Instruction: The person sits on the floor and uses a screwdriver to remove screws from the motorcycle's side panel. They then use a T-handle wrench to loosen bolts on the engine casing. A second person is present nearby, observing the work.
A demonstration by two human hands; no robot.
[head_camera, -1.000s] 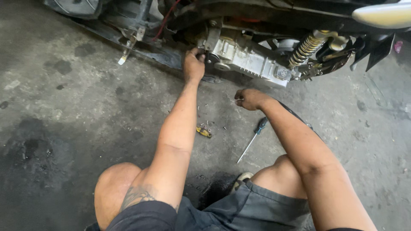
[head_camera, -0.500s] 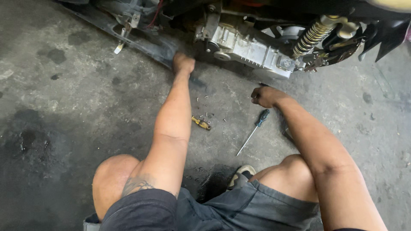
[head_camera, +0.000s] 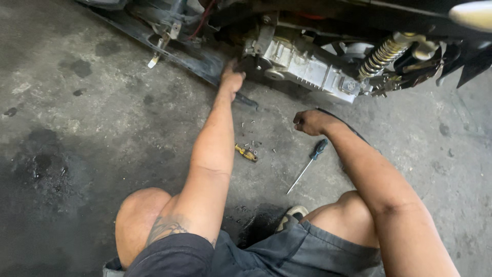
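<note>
My left hand (head_camera: pixel 231 79) reaches under the scooter, at the dark lower edge beside the silver engine casing (head_camera: pixel 307 69). Its fingers are hidden against the dark parts. My right hand (head_camera: pixel 310 122) rests on the concrete floor with its fingers curled into a fist, and nothing shows in it. Just below that hand lies a screwdriver (head_camera: pixel 307 165) with a blue-green handle. A small yellow tool (head_camera: pixel 246 153) and several tiny screws (head_camera: pixel 251 143) lie on the floor between my two arms.
The scooter spans the top of the view, with a coiled rear shock (head_camera: pixel 382 54) at the right and a metal side stand (head_camera: pixel 158 50) at the left. Dark oil stains (head_camera: pixel 43 164) mark the floor at the left. My bent knees fill the bottom.
My left hand has dropped from the engine casing to the dark edge below it. My right hand has shifted a little toward the screwdriver and stayed curled.
</note>
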